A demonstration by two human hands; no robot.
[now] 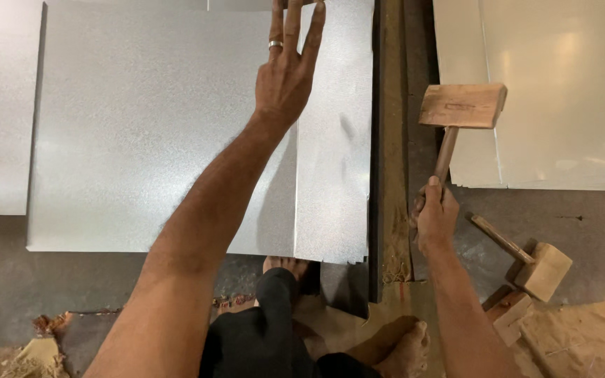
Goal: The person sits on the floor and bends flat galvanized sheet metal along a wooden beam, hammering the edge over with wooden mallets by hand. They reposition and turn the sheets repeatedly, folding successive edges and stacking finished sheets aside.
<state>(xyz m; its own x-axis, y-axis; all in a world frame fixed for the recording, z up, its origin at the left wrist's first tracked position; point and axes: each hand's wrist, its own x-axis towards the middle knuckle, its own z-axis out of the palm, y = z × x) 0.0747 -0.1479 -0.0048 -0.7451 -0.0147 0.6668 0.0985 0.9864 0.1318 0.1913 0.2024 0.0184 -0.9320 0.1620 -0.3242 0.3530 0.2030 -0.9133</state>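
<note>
Head view: left hand flat, fingers spread, pinning sheet; right hand grips raised mallet — strike probably next, along bar.

Your left hand lies flat on the metal sheet, at its far edge, right of centre. A long bar runs along the sheet's right edge. Right of the bar, your right hand grips the handle of a wooden mallet, whose head stands beyond the hand. A second mallet lies on the floor to the right of that hand. More sheets lie farther right, behind it. Your feet rest near the sheet's near edge.
</note>
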